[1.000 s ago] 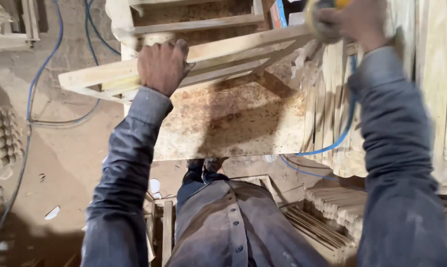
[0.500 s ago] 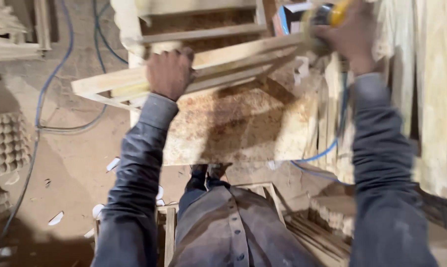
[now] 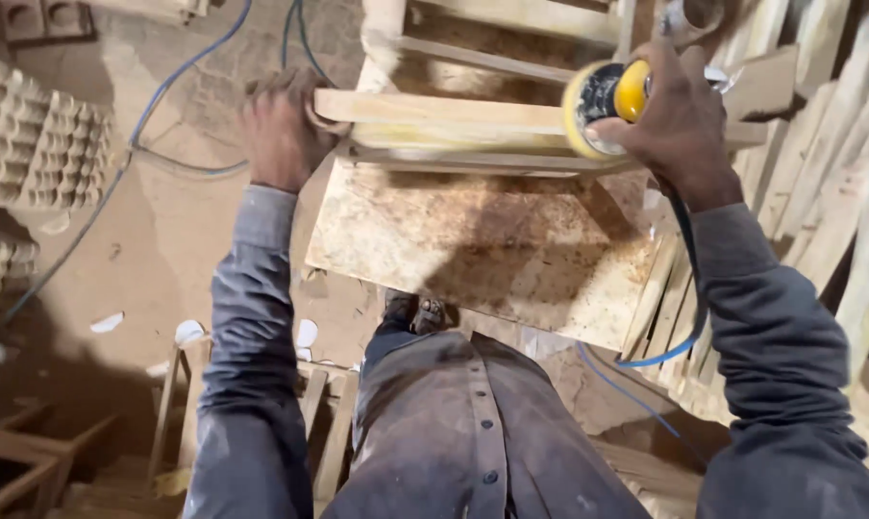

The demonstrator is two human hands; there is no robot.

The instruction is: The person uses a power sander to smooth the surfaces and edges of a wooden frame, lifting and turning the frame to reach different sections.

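Egg trays (image 3: 40, 144) lying at nine o'clock. I'm seeing left hand (image 3: 283, 130) clamping the wooden frame (image 3: 434, 120) end, steadying it over the chipboard slab (image 3: 483, 250). Right hand (image 3: 680, 125), at one o'clock, is wrapping fingers around the yellow sander (image 3: 603, 106), pressing its disc onto that frame.

Both arms wear long grey-blue sleeves, dusty and creased, with cuffs at the wrists. The left hand (image 3: 279, 130) and right hand (image 3: 673, 125) are bare. A dusty grey buttoned shirt (image 3: 473, 432) covers the torso, with dark shoes (image 3: 413, 309) below.
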